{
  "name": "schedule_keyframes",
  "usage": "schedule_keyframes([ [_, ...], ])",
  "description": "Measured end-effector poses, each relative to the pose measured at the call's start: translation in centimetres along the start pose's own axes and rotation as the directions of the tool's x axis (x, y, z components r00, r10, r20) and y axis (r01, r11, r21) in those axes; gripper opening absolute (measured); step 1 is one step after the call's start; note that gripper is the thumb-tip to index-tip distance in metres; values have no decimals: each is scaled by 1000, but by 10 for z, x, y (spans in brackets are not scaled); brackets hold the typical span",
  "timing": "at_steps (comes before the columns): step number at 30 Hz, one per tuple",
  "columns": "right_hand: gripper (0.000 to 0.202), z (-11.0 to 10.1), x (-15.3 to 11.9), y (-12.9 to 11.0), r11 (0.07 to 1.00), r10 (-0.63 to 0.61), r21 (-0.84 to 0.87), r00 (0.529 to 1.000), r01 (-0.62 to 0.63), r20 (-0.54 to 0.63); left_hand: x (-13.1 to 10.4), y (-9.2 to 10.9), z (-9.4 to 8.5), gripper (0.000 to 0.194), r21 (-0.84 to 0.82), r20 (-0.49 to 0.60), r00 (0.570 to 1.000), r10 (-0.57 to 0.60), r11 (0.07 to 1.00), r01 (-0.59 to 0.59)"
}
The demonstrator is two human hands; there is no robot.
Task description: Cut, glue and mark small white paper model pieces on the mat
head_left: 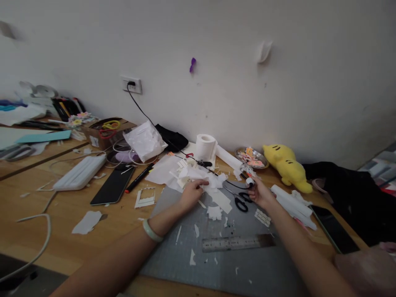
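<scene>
My left hand (194, 193) lies against a heap of crumpled white paper scraps (192, 171), its thumb and forefinger slightly apart and the other fingers partly hidden. Closed fingers of my right hand (261, 193) hold a small white-ended object (249, 180), whose kind I cannot make out. A black cable (233, 184) runs up to that hand. Just left of it, scissors with black handles (241, 204) rest on the grey cutting mat (173, 255). Nearer me on the mat are a metal ruler (238, 243) and a jagged white scrap (214, 213).
Behind the scraps stands a white paper roll (206, 147), beside a metal bowl (262, 164) of small cut pieces. A yellow plush toy (287, 167) and a phone (334, 229) lie right. Leftward are a dark phone (114, 185), a marker (139, 178) and a white power bank (79, 172).
</scene>
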State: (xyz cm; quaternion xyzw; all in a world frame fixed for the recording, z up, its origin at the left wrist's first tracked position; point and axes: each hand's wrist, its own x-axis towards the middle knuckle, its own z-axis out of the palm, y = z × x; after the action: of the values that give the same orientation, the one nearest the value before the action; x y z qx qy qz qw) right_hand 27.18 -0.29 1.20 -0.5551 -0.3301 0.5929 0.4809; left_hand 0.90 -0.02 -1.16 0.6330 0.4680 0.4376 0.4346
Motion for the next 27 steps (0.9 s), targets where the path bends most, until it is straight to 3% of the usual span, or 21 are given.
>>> schedule_keyframes([
  [6, 17, 16, -24, -5, 966, 29, 260, 996, -5, -87, 0, 2, -1, 42, 26, -22, 1000, -14, 1000, 14],
  [12, 10, 28, -32, 0, 949, 46, 313, 998, -32, -39, 5, -1, -3, 49, -32, -46, 997, -61, 998, 60],
  [17, 4, 40, -37, -1, 970, 11, 242, 999, -21, 41, 7, -7, -4, 52, -125, -42, 995, -85, 989, 79],
  [22, 13, 43, -31, -13, 982, -147, 126, 989, 143, 22, 6, -7, -3, 54, -176, -27, 996, -82, 981, 76],
  [24, 14, 40, -27, -20, 976, -215, 49, 977, 214, 5, 6, -7, -3, 47, -175, -18, 997, -78, 982, 74],
  [27, 5, 34, -22, -28, 949, -302, -97, 953, 301, 7, 6, -6, -4, 22, -151, -9, 997, -74, 986, 72],
])
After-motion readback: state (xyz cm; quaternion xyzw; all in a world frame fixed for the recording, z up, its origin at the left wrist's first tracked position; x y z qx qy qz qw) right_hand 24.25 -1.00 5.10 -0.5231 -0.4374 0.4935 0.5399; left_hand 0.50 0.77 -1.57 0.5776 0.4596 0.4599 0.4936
